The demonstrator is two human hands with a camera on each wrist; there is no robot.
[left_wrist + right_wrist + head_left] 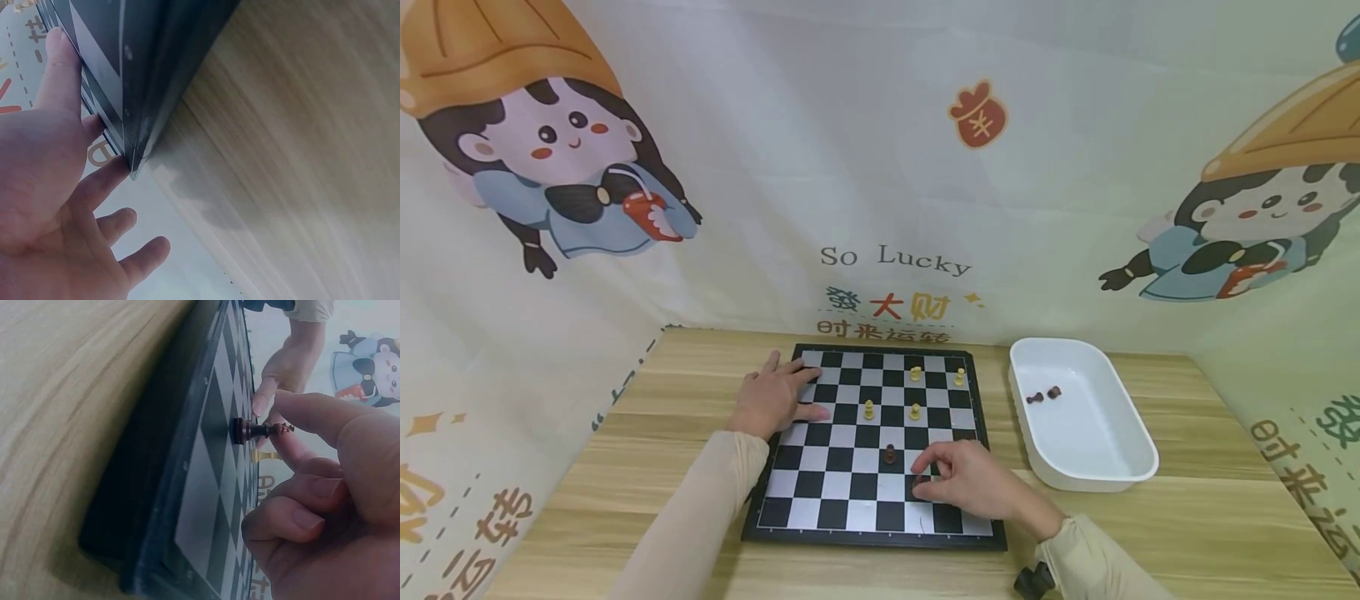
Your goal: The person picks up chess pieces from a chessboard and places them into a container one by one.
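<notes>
A black-and-white chessboard (857,537) lies on the wooden table. My left hand (773,396) rests on its left edge with fingers spread, the thumb on the squares; the left wrist view shows fingertips at the board's corner. My right hand (973,481) is low over the near right squares. Its thumb and index finger pinch a dark chess king (253,430), whose base is at the board's surface. One more dark chess piece (890,453) stands just left of those fingertips. Several pale yellow chess pieces (868,409) stand farther back on the board.
To the right of the board sits a white plastic tray (1138,450) with two dark chess pieces (1045,395) lying inside. A printed cloth (887,192) hangs behind and around the table (647,467). A small black object (1033,581) is at my right sleeve.
</notes>
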